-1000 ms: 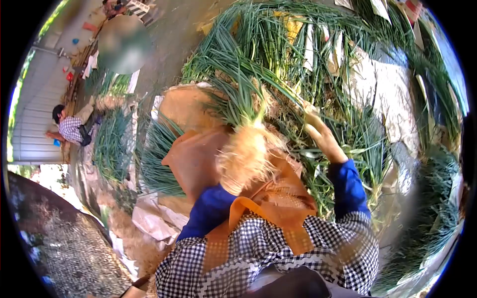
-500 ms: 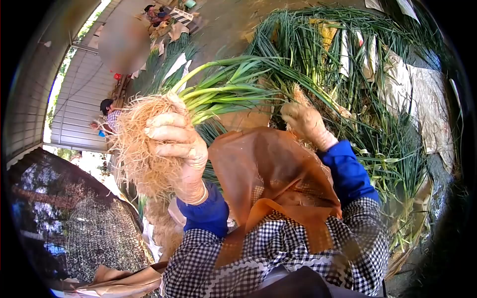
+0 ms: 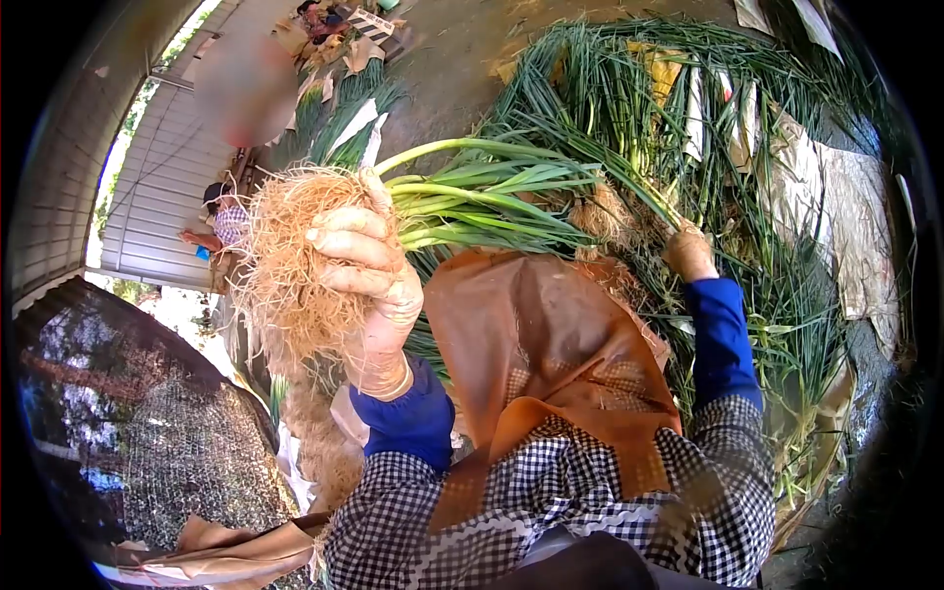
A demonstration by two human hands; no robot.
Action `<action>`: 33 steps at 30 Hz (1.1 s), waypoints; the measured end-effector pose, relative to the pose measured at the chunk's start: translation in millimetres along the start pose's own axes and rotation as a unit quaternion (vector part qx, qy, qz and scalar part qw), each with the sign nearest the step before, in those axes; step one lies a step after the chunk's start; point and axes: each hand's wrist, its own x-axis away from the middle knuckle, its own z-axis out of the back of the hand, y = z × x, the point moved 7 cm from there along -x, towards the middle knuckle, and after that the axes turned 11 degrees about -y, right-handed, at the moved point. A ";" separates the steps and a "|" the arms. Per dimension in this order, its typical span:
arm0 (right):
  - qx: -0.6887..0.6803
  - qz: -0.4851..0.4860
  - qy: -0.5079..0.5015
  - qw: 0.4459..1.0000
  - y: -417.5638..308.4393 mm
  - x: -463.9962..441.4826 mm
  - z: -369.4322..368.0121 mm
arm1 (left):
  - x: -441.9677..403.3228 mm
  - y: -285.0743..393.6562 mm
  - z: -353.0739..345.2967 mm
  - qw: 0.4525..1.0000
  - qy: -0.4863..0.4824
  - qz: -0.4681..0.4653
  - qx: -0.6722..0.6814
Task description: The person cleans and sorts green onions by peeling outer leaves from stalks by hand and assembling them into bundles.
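Note:
My left hand (image 3: 359,270) is raised and wrapped round the root end of a bunch of green onions (image 3: 492,202). Their pale, stringy roots (image 3: 295,265) hang out past the fingers, and the green leaves point right. Over the pile of green onions (image 3: 590,88), my right hand (image 3: 692,253) has its fingers closed at the root end of a stalk (image 3: 649,192); the fingertips are partly hidden. Another tuft of roots (image 3: 602,211) lies between the hands, just beyond the leaves of the bunch.
A brown apron (image 3: 531,324) covers my lap. Pale sacking (image 3: 855,216) lies at the right, and dark netting (image 3: 167,423) stands at the lower left. Another person (image 3: 230,221) in a checked top is at the far left, with more green onions (image 3: 359,88) on the floor.
My right hand has moved right and outward from beside the apron to a stalk on the pile. The left hand with its bunch has shifted slightly right.

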 end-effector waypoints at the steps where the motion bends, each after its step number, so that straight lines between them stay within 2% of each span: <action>1: -0.097 -0.041 0.007 0.994 -15.5 6.2 35.9 | -1.8 2.7 0.3 1.000 0.004 0.001 -0.019; 2: -0.189 -0.080 0.023 0.979 -31.2 13.3 71.6 | -4.5 3.5 2.3 1.000 0.006 0.001 -0.015; 3: -0.316 0.024 0.180 0.931 -66.6 9.1 116.8 | -7.1 4.0 5.1 0.999 0.010 -0.005 -0.031; 4: -0.372 0.038 0.152 0.915 -93.8 -5.7 134.2 | -9.6 1.9 7.4 0.999 0.012 -0.010 -0.049; 5: -0.348 0.019 0.097 0.932 -116.1 -32.5 121.7 | -12.3 -6.4 8.5 0.999 0.006 0.000 -0.050; 6: -0.353 0.078 0.167 0.917 -143.7 -44.4 155.4 | -14.9 -14.7 9.7 0.999 0.000 0.010 -0.052; 7: -0.295 0.099 0.055 0.949 -166.0 -58.6 176.3 | -12.8 -11.1 11.3 0.998 0.015 0.009 -0.062; 8: -0.263 0.087 0.059 0.959 -180.1 -79.2 154.3 | -11.7 -7.9 12.0 0.997 0.029 0.007 -0.071; 10: -0.192 0.127 0.171 0.958 -188.6 -88.4 134.6 | -9.4 1.5 7.1 0.997 0.034 -0.019 -0.074; 12: -0.148 0.075 0.021 0.986 -156.5 -103.6 38.3 | -8.1 15.8 -4.6 0.997 0.018 -0.030 -0.069; 13: -0.072 0.013 -0.126 0.989 -125.9 -93.8 -9.0 | -5.1 18.6 -12.1 0.997 0.011 -0.043 -0.065; 14: -0.059 -0.002 -0.242 0.968 -86.5 -62.6 -43.5 | -2.9 27.9 -19.1 0.998 -0.007 -0.041 -0.036; 15: 0.027 -0.077 -0.315 0.946 -39.9 -33.3 -100.3 | 0.6 34.3 -27.6 0.998 -0.011 -0.044 -0.053; 16: 0.012 -0.101 -0.312 0.945 5.7 -3.0 -150.5 | 2.4 39.3 -37.4 0.996 -0.014 -0.047 -0.072; 18: 0.057 -0.046 -0.339 0.938 50.9 50.0 -159.5 | 2.0 51.1 -53.2 0.996 -0.032 -0.047 -0.072; 20: 0.110 -0.051 -0.353 0.928 64.1 67.3 -124.9 | 2.2 64.1 -73.8 0.994 -0.070 -0.046 -0.064; 23: 0.181 -0.010 -0.411 0.893 76.2 68.0 -123.5 | 8.2 92.1 -109.0 0.991 -0.113 -0.062 -0.027; 25: 0.162 0.049 -0.251 0.953 59.4 44.1 -99.6 | 18.1 105.4 -134.6 0.982 -0.136 -0.083 -0.104; 27: 0.125 0.111 -0.093 0.982 51.5 40.2 -80.1 | 31.2 121.7 -149.8 0.957 -0.132 -0.095 -0.240; 29: 0.135 0.080 -0.157 0.975 91.0 49.8 -123.7 | 50.8 166.1 -157.1 0.936 -0.153 -0.088 -0.305; 30: 0.093 -0.033 -0.287 0.953 77.3 48.3 -110.7 | 73.7 189.8 -149.1 0.931 -0.162 -0.094 -0.314; 31: 0.078 -0.151 -0.402 0.900 52.3 52.5 -82.8 | 96.5 213.5 -141.2 0.926 -0.172 -0.100 -0.322; 32: 0.148 -0.039 -0.419 0.895 87.0 62.8 -142.1 | 117.3 227.8 -119.3 0.962 -0.136 -0.115 -0.209; 33: 0.142 -0.018 -0.411 0.900 108.0 76.2 -153.3 | 137.1 238.9 -87.8 0.983 -0.103 -0.128 -0.084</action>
